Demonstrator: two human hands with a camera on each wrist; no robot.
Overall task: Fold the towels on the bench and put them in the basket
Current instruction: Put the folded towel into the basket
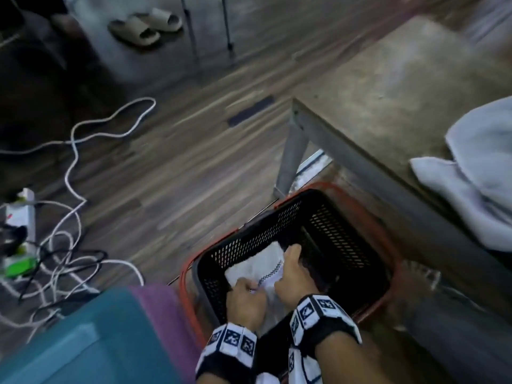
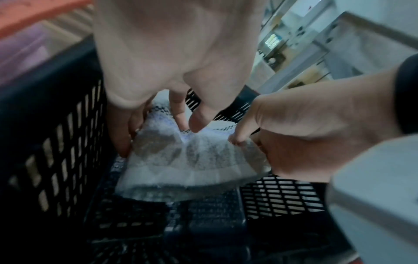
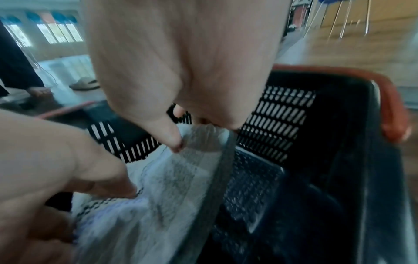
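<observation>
A black mesh basket (image 1: 346,245) with red handles stands on the floor by the bench's corner. Both my hands are down inside it, holding a folded white towel (image 1: 257,268) with a black checked stripe. My left hand (image 1: 249,289) pinches the towel's near left part; in the left wrist view its fingers (image 2: 181,121) curl into the cloth (image 2: 187,160), which hangs close over the basket floor. My right hand (image 1: 288,261) grips the towel's right edge; in the right wrist view its thumb (image 3: 174,141) presses the fold (image 3: 158,196) against hidden fingers.
The brown bench (image 1: 388,87) runs off to the upper right, with a heap of pale towels (image 1: 482,184) at its right end. White cables and a power strip (image 1: 72,217) litter the floor on the left. Slippers (image 1: 144,26) lie far back. A teal and purple surface (image 1: 83,342) fills the bottom left.
</observation>
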